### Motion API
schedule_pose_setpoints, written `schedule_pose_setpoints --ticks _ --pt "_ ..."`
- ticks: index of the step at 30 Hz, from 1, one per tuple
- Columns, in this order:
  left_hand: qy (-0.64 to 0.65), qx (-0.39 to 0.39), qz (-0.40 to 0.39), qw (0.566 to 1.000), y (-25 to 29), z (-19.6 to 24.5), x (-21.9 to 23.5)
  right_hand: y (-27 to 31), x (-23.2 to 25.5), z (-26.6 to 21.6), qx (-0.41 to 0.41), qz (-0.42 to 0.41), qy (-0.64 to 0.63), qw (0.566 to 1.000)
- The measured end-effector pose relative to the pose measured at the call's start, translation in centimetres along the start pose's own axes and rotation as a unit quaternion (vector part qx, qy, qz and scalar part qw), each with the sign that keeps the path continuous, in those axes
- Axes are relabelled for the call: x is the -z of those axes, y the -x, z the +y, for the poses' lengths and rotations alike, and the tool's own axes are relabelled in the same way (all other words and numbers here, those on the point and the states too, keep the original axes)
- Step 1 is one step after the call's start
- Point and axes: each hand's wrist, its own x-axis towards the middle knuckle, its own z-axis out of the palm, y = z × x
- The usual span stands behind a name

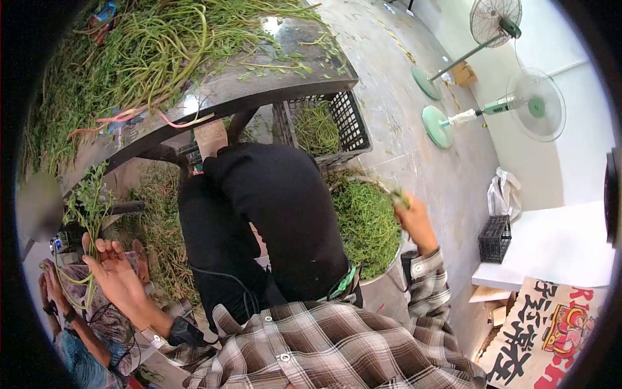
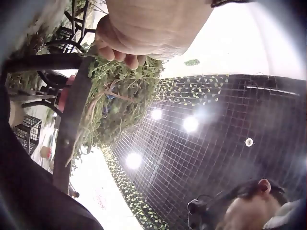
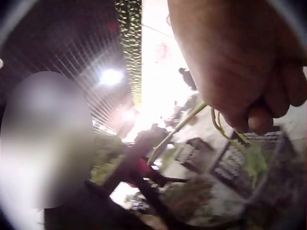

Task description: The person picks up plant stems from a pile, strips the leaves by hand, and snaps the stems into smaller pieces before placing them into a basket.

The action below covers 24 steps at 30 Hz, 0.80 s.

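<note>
In the head view the left hand (image 1: 121, 279), palm up, holds long leafy green stems (image 1: 91, 211) between thumb and fingers at the left. The right hand (image 1: 416, 222) pinches a small green piece (image 1: 402, 200) over the right rim of a round bucket (image 1: 382, 285) full of cut greens (image 1: 366, 227). In the right wrist view, stems (image 3: 180, 125) and a leaf (image 3: 255, 163) stick out from the curled fingers of the right hand (image 3: 244, 62). The left hand (image 2: 148, 28) in the left wrist view has bent fingertips; its stems cannot be told from the greens behind.
A dark table (image 1: 291, 87) carries a heap of stems (image 1: 162, 52). Under its right corner stands a black crate (image 1: 353, 123) with stems. More greens (image 1: 162, 227) lie on the floor left of the legs. Another person's arms (image 1: 84, 324) are at lower left; two fans (image 1: 534, 107) stand at upper right.
</note>
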Motion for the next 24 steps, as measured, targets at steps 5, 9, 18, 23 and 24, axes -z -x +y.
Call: schedule_pose_setpoints --ticks 5,9,18,23,24 --pt "-0.019 -0.006 -0.003 1.000 -0.4 0.1 0.5 -0.2 -1.5 12.8 -0.161 -0.004 -0.020 0.987" --pt "-0.043 -0.016 0.028 0.999 -0.2 0.0 -0.6 -5.2 -2.3 13.0 -0.171 0.006 -0.031 0.985" --pt "-0.077 -0.001 0.078 0.994 1.7 -0.2 -4.8 -17.6 0.3 -3.4 0.316 0.155 0.105 0.930" --pt "-0.112 0.000 0.045 0.993 2.1 -0.4 -6.1 -7.7 -4.2 -18.8 0.304 -0.011 -0.129 0.944" --pt "-0.112 0.003 0.048 0.993 2.2 -0.4 -6.4 -5.8 -5.2 -21.0 0.321 -0.045 -0.118 0.939"
